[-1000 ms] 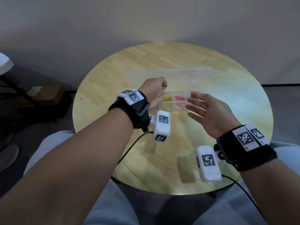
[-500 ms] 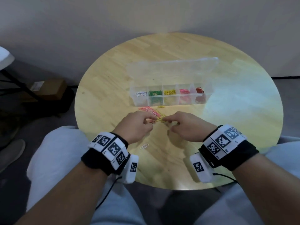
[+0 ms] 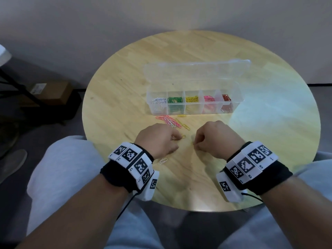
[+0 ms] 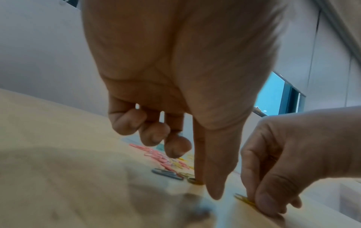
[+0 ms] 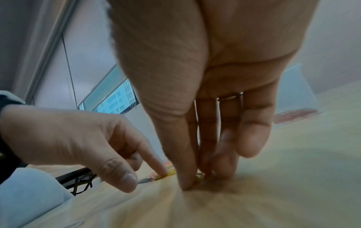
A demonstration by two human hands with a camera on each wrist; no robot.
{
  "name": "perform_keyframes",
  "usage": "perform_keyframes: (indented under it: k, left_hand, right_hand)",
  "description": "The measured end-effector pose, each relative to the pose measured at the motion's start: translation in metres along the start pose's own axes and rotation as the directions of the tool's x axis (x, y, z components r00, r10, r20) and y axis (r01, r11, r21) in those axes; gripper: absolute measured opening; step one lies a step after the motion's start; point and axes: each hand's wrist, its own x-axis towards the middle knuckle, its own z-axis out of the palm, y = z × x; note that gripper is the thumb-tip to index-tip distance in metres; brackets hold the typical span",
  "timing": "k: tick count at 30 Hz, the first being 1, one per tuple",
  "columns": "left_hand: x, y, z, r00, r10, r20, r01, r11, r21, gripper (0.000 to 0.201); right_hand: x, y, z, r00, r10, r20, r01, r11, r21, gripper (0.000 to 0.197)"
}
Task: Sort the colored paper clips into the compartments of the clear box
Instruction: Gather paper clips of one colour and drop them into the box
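Note:
The clear box stands open mid-table, its compartments holding white, green, yellow, pink and red clips. Loose pink, yellow and white clips lie just in front of it. My left hand is nearer me than this pile. Its straight index finger presses a yellow clip onto the wood, the thumb beside it and the other fingers curled. My right hand is close to its right. Its thumb and fingers pinch another yellow clip at the table surface.
A single white clip lies near my left wrist. The box's lid lies open behind it. The round wooden table has bare wood to the right. My knees sit under its near edge.
One second ago both hands were raised at the box. They came down to the loose clips and have since drawn slightly apart, each on a yellow clip.

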Motion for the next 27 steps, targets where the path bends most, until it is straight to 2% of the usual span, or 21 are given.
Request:
perform_keyframes:
  k: [3,7,14,17,18,20,21,23,25,27]
  left_hand:
    - [-0.002,0.007,0.001,0.999,0.024,-0.022,-0.023,0.998,0.056,0.026]
    - [-0.005,0.017,0.002,0.998,0.052,-0.045,-0.047,0.993,0.106,0.004]
    - [-0.006,0.018,0.005,0.998,0.051,-0.042,-0.049,0.997,0.051,0.011]
    - [-0.005,0.019,0.007,0.998,0.047,-0.037,-0.046,0.998,0.044,0.018]
    - [-0.006,0.020,0.007,0.999,0.046,-0.029,-0.044,0.998,0.051,0.020]
    - [-0.006,0.021,0.006,0.999,0.045,-0.019,-0.043,0.997,0.065,0.018]
    - [-0.007,0.022,0.006,0.999,0.041,-0.016,-0.039,0.997,0.071,0.016]
    - [-0.009,0.023,0.006,1.000,0.026,-0.011,-0.025,0.995,0.094,0.011]
    - [-0.010,0.023,0.006,1.000,0.015,0.011,-0.016,0.991,0.133,0.011]
    - [-0.010,0.023,0.008,0.998,0.005,0.059,-0.014,0.988,0.151,0.017]
  right_hand:
    - [-0.001,-0.002,0.001,1.000,0.002,-0.027,-0.002,1.000,0.001,0.015]
    - [-0.001,-0.004,0.001,0.999,0.040,0.015,-0.040,0.999,0.013,0.012]
    - [0.001,-0.003,0.002,0.996,0.061,0.069,-0.068,0.993,0.100,0.015]
    - [0.000,0.002,-0.002,0.996,0.074,0.059,-0.085,0.971,0.224,0.007]
    - [0.001,0.004,-0.003,0.995,0.081,0.059,-0.095,0.952,0.290,0.010]
    - [0.003,0.008,-0.004,0.990,0.123,0.071,-0.142,0.868,0.475,0.019]
    - [0.004,0.008,-0.005,0.985,0.152,0.084,-0.172,0.795,0.581,0.020]
    - [0.008,0.008,-0.006,0.969,0.213,0.124,-0.228,0.586,0.778,0.020]
    - [0.009,0.007,-0.007,0.956,0.233,0.177,-0.259,0.392,0.883,0.021]
    - [0.009,0.007,-0.007,0.955,0.215,0.203,-0.260,0.286,0.922,0.021]
